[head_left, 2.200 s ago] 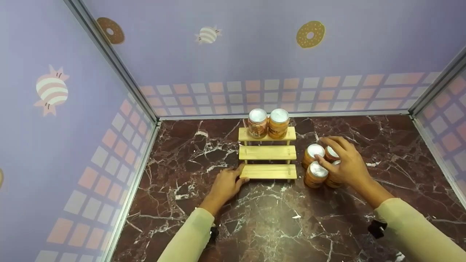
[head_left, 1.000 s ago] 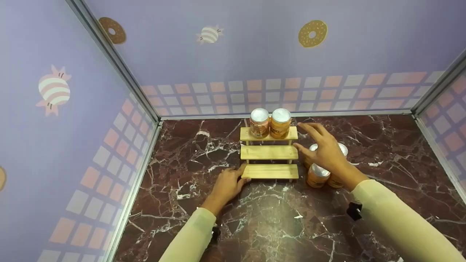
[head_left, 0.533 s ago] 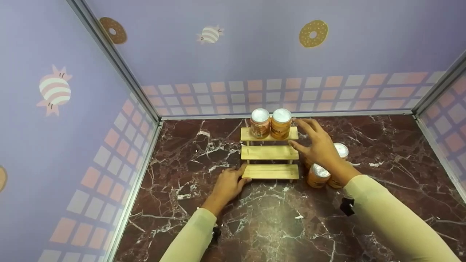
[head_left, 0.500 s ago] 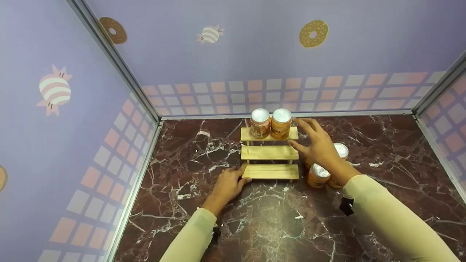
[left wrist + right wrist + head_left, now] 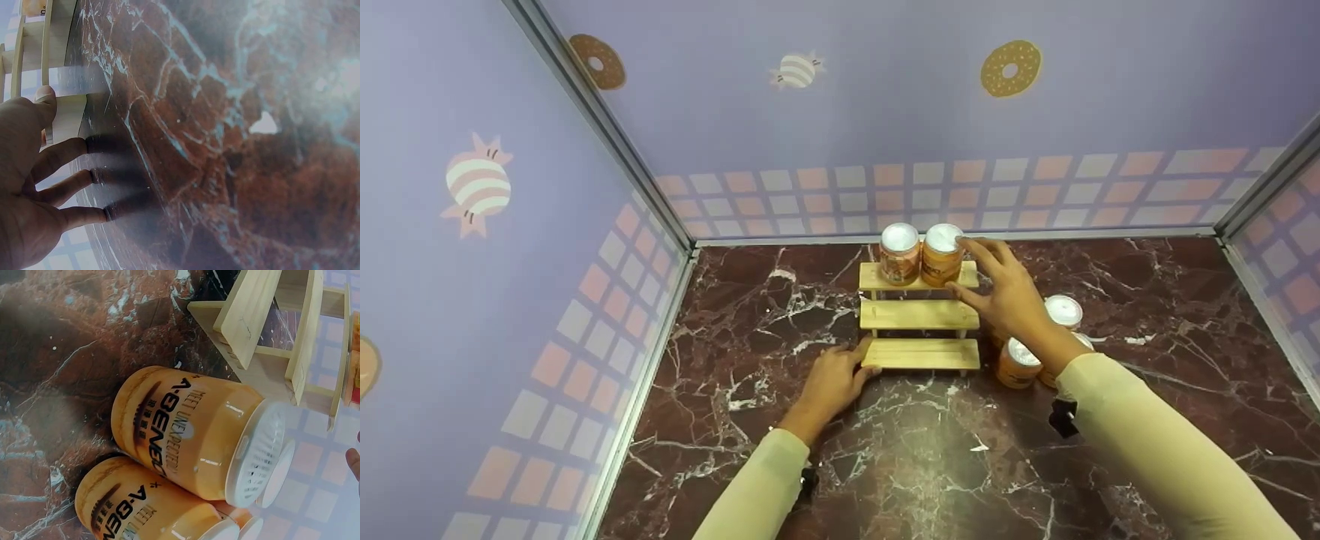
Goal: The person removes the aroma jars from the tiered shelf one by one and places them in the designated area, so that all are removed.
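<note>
A pale wooden three-step stand (image 5: 919, 314) stands near the back wall. Two orange cans with silvery-white lids, the left can (image 5: 899, 259) and the right can (image 5: 941, 259), sit side by side on its top step. My right hand (image 5: 1009, 296) reaches in from the right, thumb and fingers spread, fingertips right at the right can's side and lid. At the left end of the lowest step, my left hand (image 5: 832, 382) rests thumb and index finger against the wood. Its other fingers (image 5: 64, 188) are spread and fairly straight in the left wrist view.
Several more orange cans (image 5: 191, 433) with white lids stand grouped right of the stand, partly under my right forearm. Purple patterned walls (image 5: 825, 127) enclose the dark marbled table (image 5: 915, 465) at the back and sides.
My right hand has moved from above the grouped cans, leftward and away from me, to the right can on the top step. The left hand stays at the stand.
</note>
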`<state>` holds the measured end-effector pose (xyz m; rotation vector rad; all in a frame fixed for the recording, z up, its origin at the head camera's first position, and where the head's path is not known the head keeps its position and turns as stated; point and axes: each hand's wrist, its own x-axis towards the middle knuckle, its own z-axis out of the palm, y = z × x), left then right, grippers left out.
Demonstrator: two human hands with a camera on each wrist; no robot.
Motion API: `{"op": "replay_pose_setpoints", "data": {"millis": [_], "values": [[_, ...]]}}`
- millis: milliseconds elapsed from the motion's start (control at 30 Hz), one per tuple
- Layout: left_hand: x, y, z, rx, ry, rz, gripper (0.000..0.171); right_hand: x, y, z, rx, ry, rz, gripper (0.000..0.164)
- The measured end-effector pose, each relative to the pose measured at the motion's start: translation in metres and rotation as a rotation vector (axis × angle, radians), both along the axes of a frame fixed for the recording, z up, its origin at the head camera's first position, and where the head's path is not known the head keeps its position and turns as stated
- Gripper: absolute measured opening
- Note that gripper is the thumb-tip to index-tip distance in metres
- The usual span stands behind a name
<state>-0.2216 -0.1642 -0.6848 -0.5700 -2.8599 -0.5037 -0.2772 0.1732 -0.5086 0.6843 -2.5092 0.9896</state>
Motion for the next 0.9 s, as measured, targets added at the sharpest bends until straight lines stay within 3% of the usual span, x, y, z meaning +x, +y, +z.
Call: {"op": "replay_pose_setpoints", "data": {"millis": [267,333,433,500,567,700,800,900], "values": [[0.004,0.0,0.0,0.066,-0.024,-0.005,0.071,-0.004,-0.009,0.0,0.003,-0.026,0.016,0.075],[0.013,0.002,0.016,0.05,-0.011,-0.01,0.07,-0.005,-0.011,0.0,-0.007,-0.027,0.017,0.075],[0.012,0.002,0.017,0.05,0.002,-0.008,0.069,-0.008,-0.014,0.0,-0.022,-0.022,0.015,0.075],[0.01,0.001,0.016,0.03,0.016,-0.01,0.068,-0.009,-0.015,0.0,-0.026,-0.024,0.008,0.076],[0.001,-0.001,-0.001,0.045,0.025,-0.013,0.067,-0.01,-0.017,0.0,-0.032,-0.028,0.003,0.076],[0.0,-0.001,-0.003,0.046,0.059,-0.022,0.064,-0.012,-0.02,-0.001,-0.05,-0.026,0.001,0.074],[0.007,0.003,0.015,0.065,0.061,-0.025,0.06,-0.012,-0.022,-0.003,-0.056,-0.011,-0.002,0.073],[0.02,0.01,0.046,0.063,0.029,-0.022,0.058,-0.011,-0.024,-0.004,-0.057,-0.007,-0.004,0.072]]}}
